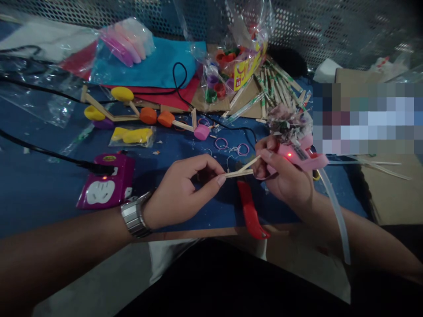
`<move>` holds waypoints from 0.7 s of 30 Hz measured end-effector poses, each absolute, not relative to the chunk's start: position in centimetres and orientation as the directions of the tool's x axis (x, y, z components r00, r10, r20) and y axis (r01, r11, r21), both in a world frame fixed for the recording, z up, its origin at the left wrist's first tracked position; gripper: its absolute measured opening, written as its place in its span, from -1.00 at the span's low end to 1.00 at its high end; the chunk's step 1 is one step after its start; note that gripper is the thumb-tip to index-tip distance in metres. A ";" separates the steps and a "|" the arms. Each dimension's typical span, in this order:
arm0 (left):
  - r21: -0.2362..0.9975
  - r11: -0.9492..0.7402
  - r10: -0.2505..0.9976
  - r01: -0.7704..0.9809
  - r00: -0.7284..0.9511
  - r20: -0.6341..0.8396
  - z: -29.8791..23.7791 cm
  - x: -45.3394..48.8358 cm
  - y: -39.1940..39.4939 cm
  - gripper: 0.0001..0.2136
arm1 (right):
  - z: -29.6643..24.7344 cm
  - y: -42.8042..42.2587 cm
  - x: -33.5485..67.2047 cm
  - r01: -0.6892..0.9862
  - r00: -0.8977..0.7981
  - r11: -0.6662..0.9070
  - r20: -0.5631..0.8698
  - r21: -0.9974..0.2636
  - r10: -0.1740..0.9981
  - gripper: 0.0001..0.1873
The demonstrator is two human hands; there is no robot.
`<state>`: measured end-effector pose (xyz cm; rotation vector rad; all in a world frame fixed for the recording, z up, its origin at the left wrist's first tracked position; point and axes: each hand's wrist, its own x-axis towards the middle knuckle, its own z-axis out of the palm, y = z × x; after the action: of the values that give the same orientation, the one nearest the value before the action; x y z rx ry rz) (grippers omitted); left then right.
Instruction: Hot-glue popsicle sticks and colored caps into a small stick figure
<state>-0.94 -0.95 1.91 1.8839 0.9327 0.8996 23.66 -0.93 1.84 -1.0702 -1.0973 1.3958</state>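
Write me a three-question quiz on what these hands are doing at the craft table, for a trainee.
1. True or false: the right hand holds the pink glue gun.
2. What does the left hand pinch between thumb and fingers?
A. a purple ring
B. the thin wooden sticks
C. a yellow bottle cap
3. Short answer: which wrist wears the metal watch?

Key: 1 true; 2 B; 3 the left wrist.
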 end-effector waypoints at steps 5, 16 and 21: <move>0.889 -0.366 0.868 0.274 0.445 0.220 2.0 -0.9 -1.0 -0.92 | 2.3 -0.9 23.3 -0.251 -0.097 -0.087 -0.064 -0.964 0.993 -0.58; 0.915 -0.314 0.900 0.252 0.386 0.202 1.7 -1.0 -1.0 -0.92 | 1.9 -2.4 24.9 0.117 -0.237 -0.102 -0.127 -0.988 0.963 -0.66; 0.948 -0.276 0.908 0.156 0.366 0.204 1.8 -0.9 -0.9 -0.92 | 1.9 -2.5 24.9 0.193 -0.258 -0.053 -0.102 -0.980 0.961 -0.65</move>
<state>-0.93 -0.92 1.78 1.6896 0.9532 1.0055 24.86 -2.46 1.85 -1.2672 -1.5126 1.3759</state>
